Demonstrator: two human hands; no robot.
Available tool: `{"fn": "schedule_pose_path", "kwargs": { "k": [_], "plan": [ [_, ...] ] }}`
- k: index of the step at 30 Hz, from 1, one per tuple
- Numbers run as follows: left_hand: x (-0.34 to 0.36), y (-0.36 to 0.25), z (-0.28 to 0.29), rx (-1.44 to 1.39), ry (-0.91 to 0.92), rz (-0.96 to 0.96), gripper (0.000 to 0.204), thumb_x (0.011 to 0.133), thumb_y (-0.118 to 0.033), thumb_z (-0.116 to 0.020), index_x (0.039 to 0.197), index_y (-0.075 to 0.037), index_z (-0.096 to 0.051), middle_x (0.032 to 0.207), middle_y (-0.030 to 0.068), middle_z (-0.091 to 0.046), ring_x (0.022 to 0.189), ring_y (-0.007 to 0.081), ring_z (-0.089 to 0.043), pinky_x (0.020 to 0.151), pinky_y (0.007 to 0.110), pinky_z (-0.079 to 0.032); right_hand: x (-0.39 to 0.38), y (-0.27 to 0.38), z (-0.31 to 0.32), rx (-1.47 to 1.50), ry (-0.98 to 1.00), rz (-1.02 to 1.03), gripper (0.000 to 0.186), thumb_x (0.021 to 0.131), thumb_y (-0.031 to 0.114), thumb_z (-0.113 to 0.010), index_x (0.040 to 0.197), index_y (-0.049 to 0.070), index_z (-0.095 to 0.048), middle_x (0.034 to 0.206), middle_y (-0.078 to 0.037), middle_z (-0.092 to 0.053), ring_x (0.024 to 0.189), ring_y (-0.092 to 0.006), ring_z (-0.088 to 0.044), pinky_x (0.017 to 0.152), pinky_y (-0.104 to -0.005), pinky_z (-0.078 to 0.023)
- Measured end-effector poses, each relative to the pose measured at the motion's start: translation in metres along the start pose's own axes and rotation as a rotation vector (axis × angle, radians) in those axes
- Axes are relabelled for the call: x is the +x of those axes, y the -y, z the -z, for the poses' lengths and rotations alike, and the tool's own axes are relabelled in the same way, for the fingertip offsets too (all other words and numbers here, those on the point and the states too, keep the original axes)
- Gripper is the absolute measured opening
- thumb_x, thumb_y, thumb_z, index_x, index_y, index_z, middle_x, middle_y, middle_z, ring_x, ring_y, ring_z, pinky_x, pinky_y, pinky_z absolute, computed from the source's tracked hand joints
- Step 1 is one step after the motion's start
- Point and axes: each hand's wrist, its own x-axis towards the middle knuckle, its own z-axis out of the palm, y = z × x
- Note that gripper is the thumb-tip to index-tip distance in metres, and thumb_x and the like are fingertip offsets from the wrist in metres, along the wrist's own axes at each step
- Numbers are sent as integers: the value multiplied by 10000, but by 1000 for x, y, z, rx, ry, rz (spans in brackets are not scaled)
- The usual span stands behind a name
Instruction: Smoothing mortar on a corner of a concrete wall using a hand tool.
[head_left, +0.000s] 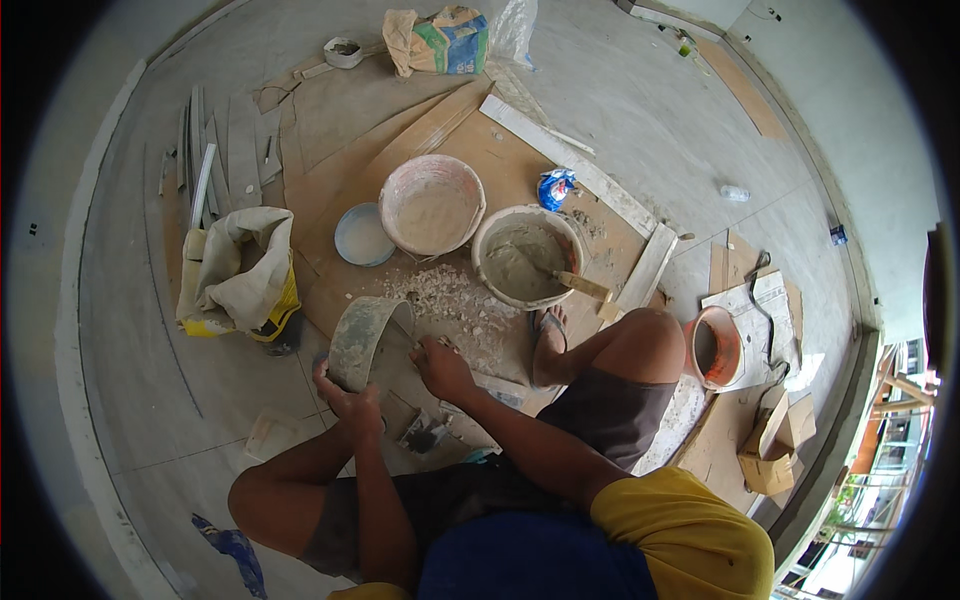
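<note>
My left hand (350,395) is closed on the lower part of a curved, pale band (352,335) smeared with grey, possibly a piece of a bucket, at the lower middle. My right hand (445,370) is closed just right of it, around something small that I cannot make out. Beyond them lie white crumbs on the cardboard sheets (340,200). A bucket of pale mix (430,210) stands beside a blue bowl of whitish liquid (360,240). To its right, a bucket of grey mix (520,250) has a wooden-handled tool (585,287) in it.
An open yellow sack (225,315), metal strips (195,150), a paper bag (435,42), a blue packet (555,188) and long boards (565,150) surround the buckets. At right are an orange-rimmed bucket (730,345) and a cardboard box (770,460). Walls edge the floor.
</note>
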Motion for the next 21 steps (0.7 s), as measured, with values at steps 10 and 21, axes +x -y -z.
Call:
{"fn": "schedule_pose_path", "kwargs": {
  "k": [10, 21],
  "plan": [
    [6, -17, 24, -502, 17, 118, 717, 509, -84, -548, 1209, -13, -413, 1115, 131, -440, 1100, 279, -437, 1045, 354, -288, 2, -33, -16, -149, 219, 37, 295, 963, 305, -487, 1010, 15, -522, 922, -202, -615, 834, -406, -621, 724, -487, -498],
    [7, 12, 7, -635, -9, 141, 750, 522, -118, -553, 1245, -22, -375, 1147, 139, -418, 1120, 270, -428, 1056, 380, -296, -51, 17, -29, 1087, 1084, -588, 440, 1019, 454, -339, 903, 77, -535, 623, -6, -459, 487, -121, -435, 416, -267, -355]
  ]
}}
